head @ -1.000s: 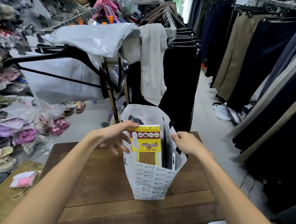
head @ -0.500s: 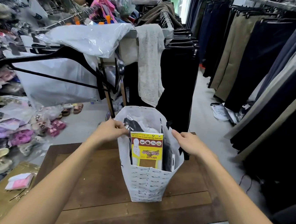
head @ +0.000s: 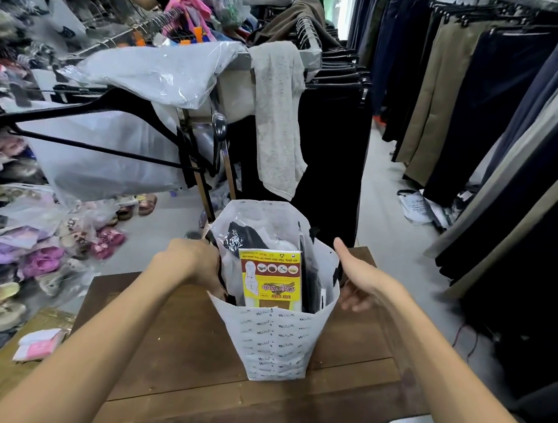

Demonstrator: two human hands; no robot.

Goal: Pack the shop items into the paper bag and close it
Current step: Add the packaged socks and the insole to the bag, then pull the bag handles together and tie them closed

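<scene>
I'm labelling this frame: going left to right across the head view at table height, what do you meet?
Pink packet → left hand → yellow insole pack inside the paper bag → right hand. The bag stands on the wooden table.

White printed paper bag stood upright on wooden table, mouth open. Yellow insole packet held upright inside at the front; black-and-white bagged items packed behind it.
</scene>
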